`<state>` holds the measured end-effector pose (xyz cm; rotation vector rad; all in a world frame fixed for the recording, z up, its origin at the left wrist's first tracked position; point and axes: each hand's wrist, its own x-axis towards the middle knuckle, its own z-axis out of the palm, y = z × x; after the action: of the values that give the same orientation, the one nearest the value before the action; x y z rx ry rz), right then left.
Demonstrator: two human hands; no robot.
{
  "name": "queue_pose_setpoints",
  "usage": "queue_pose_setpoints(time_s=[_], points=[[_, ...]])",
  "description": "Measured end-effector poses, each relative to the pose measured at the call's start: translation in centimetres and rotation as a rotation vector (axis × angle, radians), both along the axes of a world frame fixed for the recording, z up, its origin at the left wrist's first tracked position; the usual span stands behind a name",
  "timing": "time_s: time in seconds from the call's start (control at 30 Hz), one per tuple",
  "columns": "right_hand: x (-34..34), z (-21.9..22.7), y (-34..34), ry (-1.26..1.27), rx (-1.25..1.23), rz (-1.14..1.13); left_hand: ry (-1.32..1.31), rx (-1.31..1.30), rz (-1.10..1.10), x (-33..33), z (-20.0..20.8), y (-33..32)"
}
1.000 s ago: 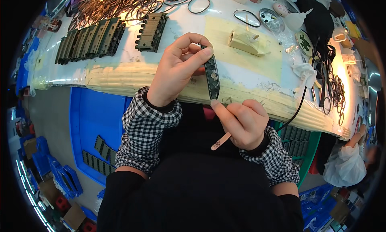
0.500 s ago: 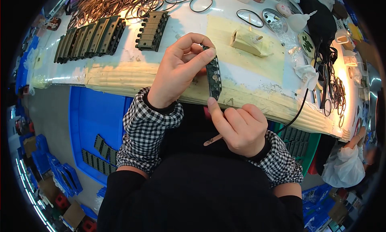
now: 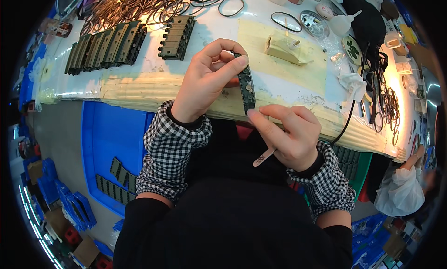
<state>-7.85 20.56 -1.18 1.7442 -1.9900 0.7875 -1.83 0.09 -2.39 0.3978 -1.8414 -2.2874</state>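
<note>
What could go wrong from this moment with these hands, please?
The left hand pinches the dark green strip near its upper end; it might slip. The pale stick juts out below the right hand and could brush the dark clothing. The black cable beside the right sleeve might get snagged.

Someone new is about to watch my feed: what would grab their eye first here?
First, the hands at mid-picture: the left hand pinches the upper end of a dark strip, while the right hand, a flat stick held in it, has a fingertip at the strip's lower end. Next, the tangle of loops at the table's upper left, and the bright blue tray below its left front edge.
</note>
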Motion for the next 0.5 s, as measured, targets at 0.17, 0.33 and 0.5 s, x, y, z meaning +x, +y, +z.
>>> queue_pose_setpoints(time_s=[0.17, 0.33, 0.5], points=[[0.2, -0.5, -0.4, 0.112, -0.07, 0.044, -0.01, -0.012, -0.002, 0.1, 0.3, 0.1], [0.4, -0.9, -0.1, 0.127, -0.05, 0.044, -0.009, -0.008, 0.003, 0.2, 0.2, 0.1], [0.8, -1.7, 0.1, -0.029, -0.109, 0.013, -0.011, -0.003, 0.0, 0.2, 0.2, 0.1]])
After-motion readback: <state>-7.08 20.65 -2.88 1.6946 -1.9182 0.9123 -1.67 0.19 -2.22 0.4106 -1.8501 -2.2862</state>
